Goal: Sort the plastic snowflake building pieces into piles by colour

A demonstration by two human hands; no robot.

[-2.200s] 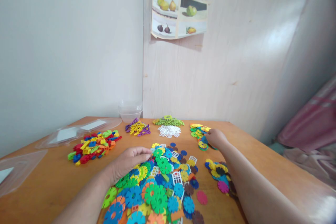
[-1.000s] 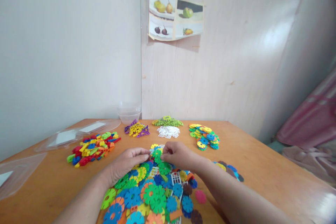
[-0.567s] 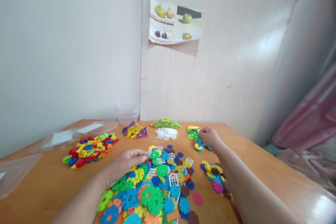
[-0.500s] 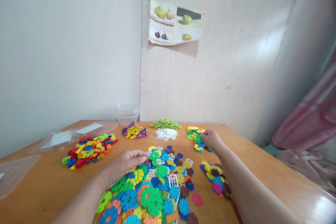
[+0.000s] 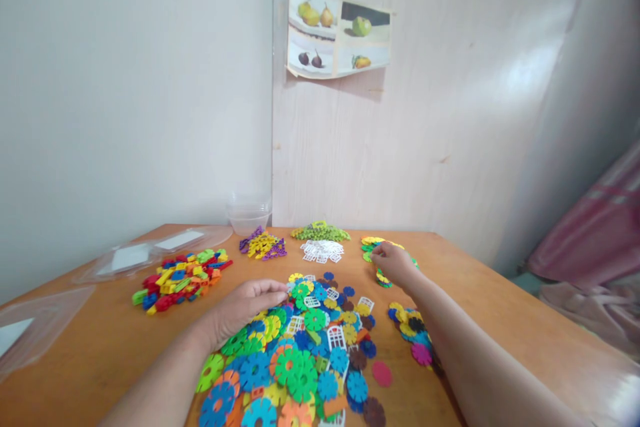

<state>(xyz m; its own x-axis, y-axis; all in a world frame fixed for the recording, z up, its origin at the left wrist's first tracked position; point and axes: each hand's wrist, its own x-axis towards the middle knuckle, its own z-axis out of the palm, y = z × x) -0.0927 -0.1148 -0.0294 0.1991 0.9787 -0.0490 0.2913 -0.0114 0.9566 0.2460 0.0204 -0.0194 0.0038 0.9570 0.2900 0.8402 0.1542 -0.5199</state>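
Note:
My left hand (image 5: 247, 310) lies at the left edge of a big mixed pile of flower-shaped plastic discs (image 5: 303, 373). Its thumb and fingers come together at the pile's far end; whatever is between them cannot be made out. Mixed among the discs are white window-shaped pieces (image 5: 337, 339) and small bricks. Over at the back right, my right hand (image 5: 397, 265) reaches down with fingers pinched onto a smaller group of yellow, green and blue discs (image 5: 370, 248). The hand covers part of that group, and anything in its fingertips is hidden.
Sorted heaps stand farther back: colourful bricks (image 5: 183, 280), yellow and purple pieces (image 5: 263, 244), green pieces (image 5: 320, 232) and white window pieces (image 5: 323, 251). Small discs (image 5: 407, 323) lie beside my right forearm. Clear bowls (image 5: 249, 213) and plastic lids (image 5: 107, 263) are at the left.
My right hand has shifted slightly left over the back-right discs, its fingers lower among them. My left hand keeps its place by the pile. The whole view has swung a little left.

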